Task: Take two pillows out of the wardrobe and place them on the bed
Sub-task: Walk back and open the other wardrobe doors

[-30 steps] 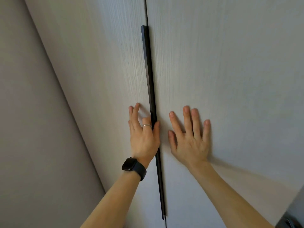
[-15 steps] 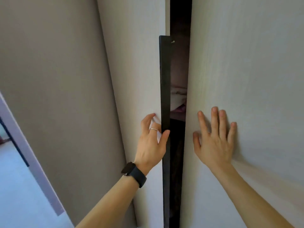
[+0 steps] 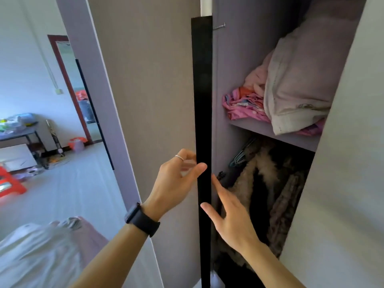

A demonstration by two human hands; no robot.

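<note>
The wardrobe's left door (image 3: pixel 158 100) stands swung open, seen edge-on with its long black handle strip (image 3: pixel 202 113). My left hand (image 3: pixel 176 183), with a ring and a black watch, pinches that strip between thumb and fingers. Just right of the strip, my right hand (image 3: pixel 230 217) reaches into the opening with fingers spread and holds nothing. On the wardrobe shelf (image 3: pixel 276 135) lies a pale pillow (image 3: pixel 299 90) on top of pink patterned bedding (image 3: pixel 243 104). The right door (image 3: pixel 349 163) is still shut and hides the rest of the shelf.
Furry coats (image 3: pixel 259 194) and hangers hang below the shelf. At lower left lies white bedding (image 3: pixel 35 256). Beyond the door, a room with a dark table (image 3: pixel 18 132), a red stool (image 3: pixel 10 183) and a doorway (image 3: pixel 81 96).
The left door has swung from shut to wide open, pulled by my left hand. My right hand left the right door's face and moved into the opening. The view turned left.
</note>
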